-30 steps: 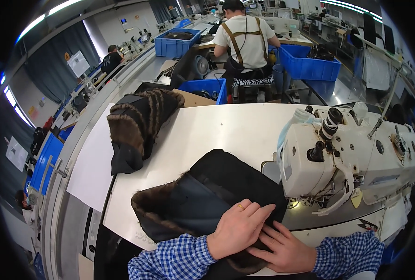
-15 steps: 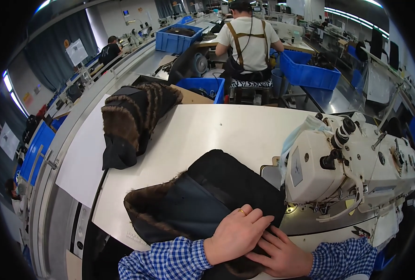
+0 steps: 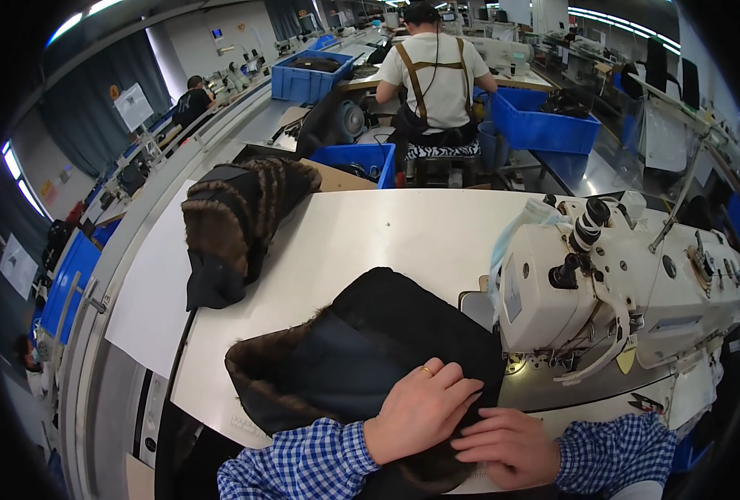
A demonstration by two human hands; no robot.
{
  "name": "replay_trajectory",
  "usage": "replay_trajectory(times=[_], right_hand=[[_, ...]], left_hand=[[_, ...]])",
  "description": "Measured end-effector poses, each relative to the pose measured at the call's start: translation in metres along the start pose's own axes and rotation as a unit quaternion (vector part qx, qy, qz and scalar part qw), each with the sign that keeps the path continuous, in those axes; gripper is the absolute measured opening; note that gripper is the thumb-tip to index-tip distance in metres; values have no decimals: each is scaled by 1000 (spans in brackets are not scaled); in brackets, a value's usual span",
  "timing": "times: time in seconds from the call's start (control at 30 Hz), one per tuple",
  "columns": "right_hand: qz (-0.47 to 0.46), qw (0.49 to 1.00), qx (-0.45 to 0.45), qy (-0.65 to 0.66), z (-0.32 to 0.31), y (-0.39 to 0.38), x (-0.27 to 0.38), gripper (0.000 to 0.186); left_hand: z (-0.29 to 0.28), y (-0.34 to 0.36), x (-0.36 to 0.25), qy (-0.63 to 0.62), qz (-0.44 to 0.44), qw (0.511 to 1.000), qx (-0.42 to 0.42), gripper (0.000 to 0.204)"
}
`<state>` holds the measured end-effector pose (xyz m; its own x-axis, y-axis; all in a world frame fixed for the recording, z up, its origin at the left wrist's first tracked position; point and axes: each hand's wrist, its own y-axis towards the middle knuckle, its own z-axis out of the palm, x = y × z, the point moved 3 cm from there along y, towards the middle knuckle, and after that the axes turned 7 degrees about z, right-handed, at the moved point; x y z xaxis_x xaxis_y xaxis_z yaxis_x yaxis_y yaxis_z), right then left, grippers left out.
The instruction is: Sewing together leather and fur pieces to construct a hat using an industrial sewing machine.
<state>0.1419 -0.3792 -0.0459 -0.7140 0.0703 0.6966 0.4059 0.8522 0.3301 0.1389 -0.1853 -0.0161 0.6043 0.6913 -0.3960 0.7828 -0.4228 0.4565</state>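
A dark cloth piece [image 3: 403,325] with brown fur along its folded edges lies on the white sewing table in front of me. On its near right part rests my left hand [image 3: 424,412], fingers bent and pressed together at the cloth's edge; the fingertips are partly hidden. Just right of it, my right hand [image 3: 507,447] is open, its fingers stretched toward the cloth's edge and the fur near the table front. A white sewing machine [image 3: 611,292] stands to the right, its needle area close to the cloth's right corner.
A pile of striped fur-and-black pieces [image 3: 236,221] hangs over the table's left edge. Small black thread snips [image 3: 646,403] lie right of my right hand. Beyond the table sit blue bins [image 3: 545,129] and a co-worker [image 3: 435,79] with their back to me.
My right hand has drawn slightly right, away from my left, and its fingers have straightened. My left hand stays on the cloth. The whole view has shifted slightly.
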Motion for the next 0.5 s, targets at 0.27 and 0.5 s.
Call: replay_trajectory(times=[0.27, 0.5], right_hand=[[-141, 885, -357, 264, -67, 14, 91, 29], [-175, 885, -400, 163, -88, 7, 137, 30]], left_hand=[[4, 1, 2, -5, 3, 1000, 3, 19], [2, 4, 7, -12, -6, 1000, -15, 14]])
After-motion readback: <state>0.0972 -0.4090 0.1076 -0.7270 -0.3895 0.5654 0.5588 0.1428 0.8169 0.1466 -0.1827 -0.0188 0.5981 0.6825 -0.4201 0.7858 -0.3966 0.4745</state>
